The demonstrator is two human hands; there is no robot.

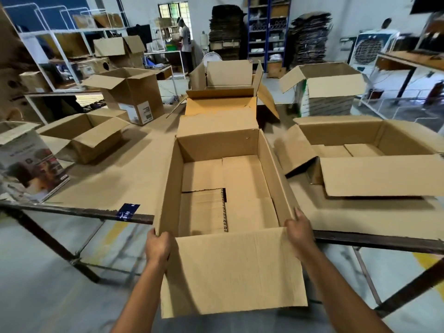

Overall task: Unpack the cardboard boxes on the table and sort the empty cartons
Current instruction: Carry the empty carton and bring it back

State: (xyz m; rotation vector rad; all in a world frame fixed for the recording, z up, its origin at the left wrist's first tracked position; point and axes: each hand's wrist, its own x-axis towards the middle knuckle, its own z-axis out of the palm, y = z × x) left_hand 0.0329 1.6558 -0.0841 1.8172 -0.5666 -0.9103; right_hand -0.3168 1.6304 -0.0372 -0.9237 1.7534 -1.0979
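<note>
While your left hand [157, 246] and right hand [298, 230] clamp the 2 near corners of the open carton [223, 188] overhanging the table [96, 186] edge, expect it light, empty-looking and floppy; keep holding the walls, not flaps.

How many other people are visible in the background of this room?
2. A standing person is far back by the window; a second person is at far right behind the white air cooler, partly hidden. Others may be hidden behind stacks.
</note>
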